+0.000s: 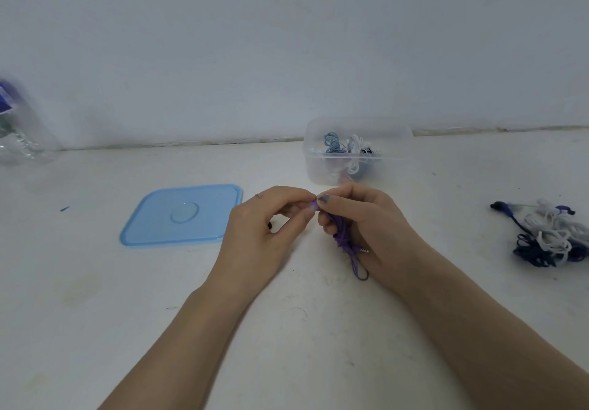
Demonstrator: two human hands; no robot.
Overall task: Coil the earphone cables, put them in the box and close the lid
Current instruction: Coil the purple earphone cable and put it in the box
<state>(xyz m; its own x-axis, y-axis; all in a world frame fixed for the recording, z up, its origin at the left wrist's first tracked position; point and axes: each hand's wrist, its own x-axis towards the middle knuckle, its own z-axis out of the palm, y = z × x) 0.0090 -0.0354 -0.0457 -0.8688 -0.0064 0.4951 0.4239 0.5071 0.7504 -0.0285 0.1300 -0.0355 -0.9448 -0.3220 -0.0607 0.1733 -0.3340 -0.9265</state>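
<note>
Head view: right hand [360,228] grips the coiled purple earphone cable [342,239]; left hand [264,228] pinches its end, fingers curled.

Lid [181,215]: smooth blue plastic, a bit shiny, seen near the middle of the table.
Box [358,151]: clear, cloudy plastic, seen by the far edge.
Purple cable [342,237]: thin, rubbery cord with a small shiny metal plug.
Cable pile [551,237]: matt white and dark blue cords, seen at the right edge.
Table [95,282]: matt white, a little scuffed and stained.
Bottle [19,135]: clear, crinkled plastic, seen at the left edge.
</note>
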